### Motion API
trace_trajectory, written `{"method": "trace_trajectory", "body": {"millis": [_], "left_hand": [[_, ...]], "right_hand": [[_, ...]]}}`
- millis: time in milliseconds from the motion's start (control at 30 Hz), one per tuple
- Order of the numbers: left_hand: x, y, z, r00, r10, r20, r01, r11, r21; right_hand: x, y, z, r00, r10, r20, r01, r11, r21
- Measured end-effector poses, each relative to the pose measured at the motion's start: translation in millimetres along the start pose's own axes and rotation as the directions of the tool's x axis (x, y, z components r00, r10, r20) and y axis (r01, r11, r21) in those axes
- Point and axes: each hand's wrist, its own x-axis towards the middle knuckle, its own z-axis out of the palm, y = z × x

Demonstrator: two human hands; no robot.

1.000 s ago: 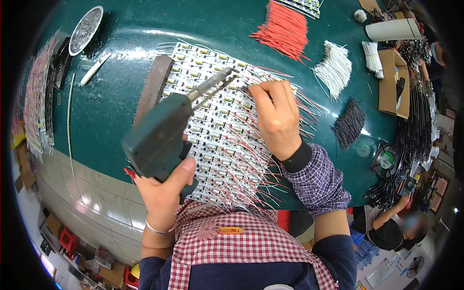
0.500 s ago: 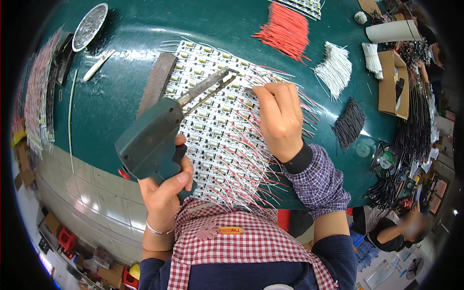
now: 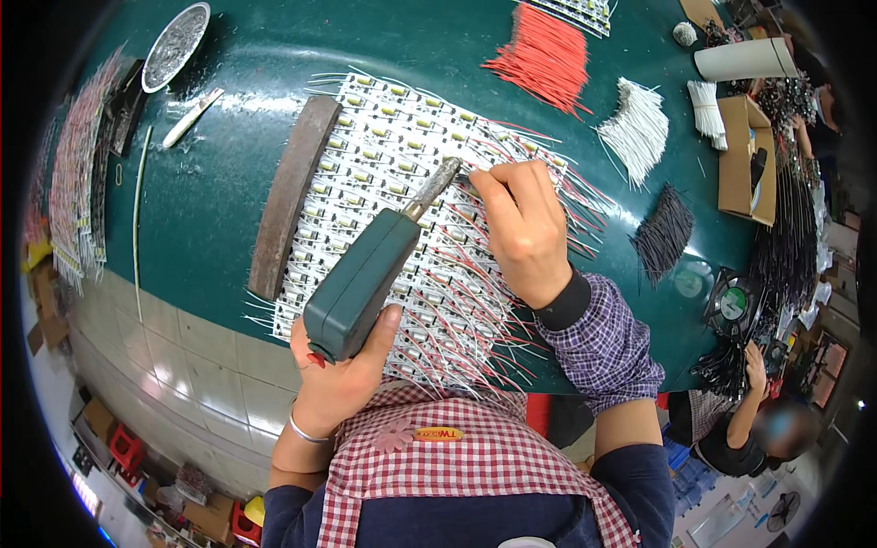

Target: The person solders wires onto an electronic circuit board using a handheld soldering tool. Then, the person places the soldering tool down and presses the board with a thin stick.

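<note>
My left hand (image 3: 343,384) is wrapped around a dark green soldering gun (image 3: 365,279), whose metal tip points up and right over a sheet of small white circuit boards (image 3: 361,196). The tip ends close to the fingers of my right hand (image 3: 528,233). Those fingers are pinched together over the boards; a small dark end shows at them, too little to name. Red and white wires (image 3: 457,315) stick out from the boards along the right part of the sheet. A brown bar (image 3: 294,196) lies along the sheet's left edge.
Bundles of red wires (image 3: 541,59), white wires (image 3: 635,132) and black wires (image 3: 664,233) lie to the right. Farther right are a cardboard box (image 3: 738,187) and a small fan (image 3: 731,301). A silvery oval dish (image 3: 176,46) and a white-handled tool (image 3: 194,117) are at left.
The soldering gun has moved right and turned more upright, its tip shifting down and right toward my right fingers. My right hand has barely moved. The brown bar shows more fully.
</note>
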Motion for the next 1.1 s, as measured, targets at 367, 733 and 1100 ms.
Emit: {"method": "trace_trajectory", "body": {"millis": [367,733,1100], "left_hand": [[11.6,10.6,4.3,0.989,0.150,-0.011,-0.144,0.968,0.205],[-3.0,0.1,-1.3,0.967,0.248,-0.051,-0.211,0.899,0.383],[-11.3,0.0,-4.8,0.989,0.065,-0.132,-0.048,0.990,0.131]], "right_hand": [[0.5,-0.7,-0.2,1.000,0.012,0.000,-0.012,1.000,-0.003],[1.5,-1.0,0.4,1.000,0.006,0.006,-0.006,1.000,0.001],[-0.4,-5.0,-6.6,1.000,-0.007,0.002,0.007,1.000,-0.004]]}}
